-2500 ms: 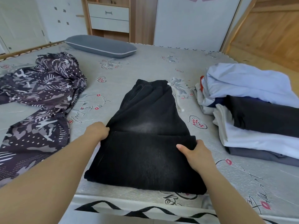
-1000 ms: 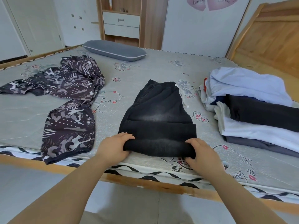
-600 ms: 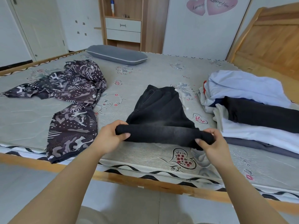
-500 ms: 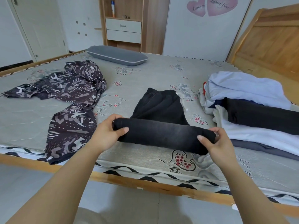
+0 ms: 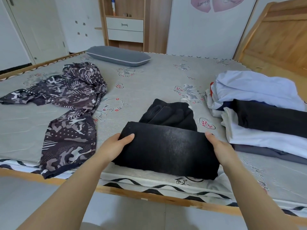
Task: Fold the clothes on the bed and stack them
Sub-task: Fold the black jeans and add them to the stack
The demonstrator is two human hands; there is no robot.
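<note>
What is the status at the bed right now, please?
Left hand and right hand grip the folded black denim trousers at both ends. Patterned camouflage garment unfolded. Folded clothes stack alongside, path clear.

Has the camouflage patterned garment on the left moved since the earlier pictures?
No. The camouflage patterned garment lies in the same spread beside the red heart print on the grey mattress; only the camera shifted.

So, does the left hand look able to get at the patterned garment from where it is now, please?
Probably yes: the patterned garment lies spread just left of the left hand with bare mattress between, though that hand now grips the black trousers.
</note>
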